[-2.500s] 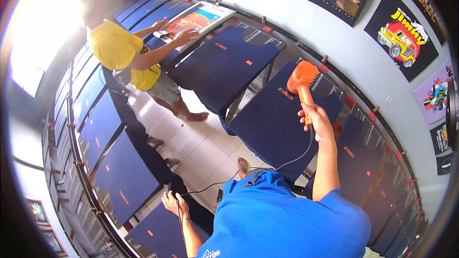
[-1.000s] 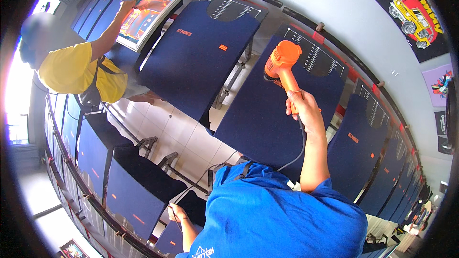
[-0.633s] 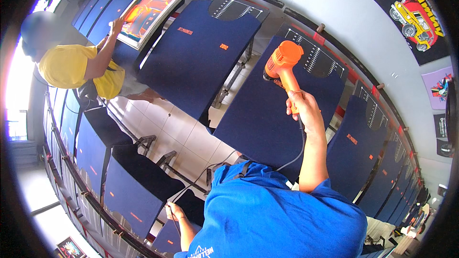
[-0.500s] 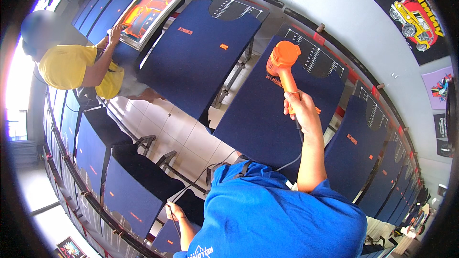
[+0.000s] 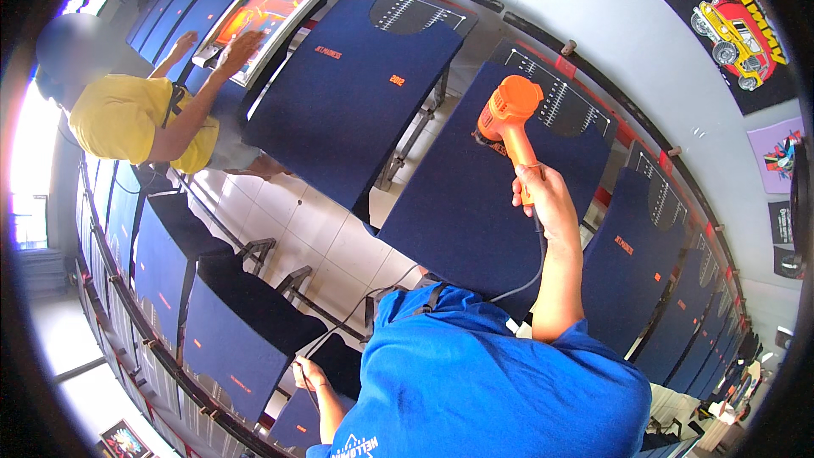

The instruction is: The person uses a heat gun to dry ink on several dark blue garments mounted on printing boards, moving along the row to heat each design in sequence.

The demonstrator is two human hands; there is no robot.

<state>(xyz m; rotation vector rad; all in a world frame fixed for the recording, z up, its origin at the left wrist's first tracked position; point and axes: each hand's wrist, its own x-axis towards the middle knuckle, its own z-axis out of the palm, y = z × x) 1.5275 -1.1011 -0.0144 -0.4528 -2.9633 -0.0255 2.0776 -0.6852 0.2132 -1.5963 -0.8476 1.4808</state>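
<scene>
My right hand is wrapped round the handle of an orange heat gun. Its nozzle points down, close over small orange print on a navy shirt panel, which lies flat on a tilted board. A dark cord drops from the handle and runs along the panel's near edge. Low on the left, beside another row of boards, my left hand is closed on a dark cable. Whether the nozzle touches the fabric, I cannot tell.
A co-worker in a yellow shirt stands at left, hands over a framed printing screen. Navy panels on boards line both sides of a tiled aisle. Metal supports jut into it. A rail runs behind.
My right hand and the heat gun have shifted slightly right and down over the panel. The co-worker's hands have moved apart above the screen. My left hand has stayed put.
</scene>
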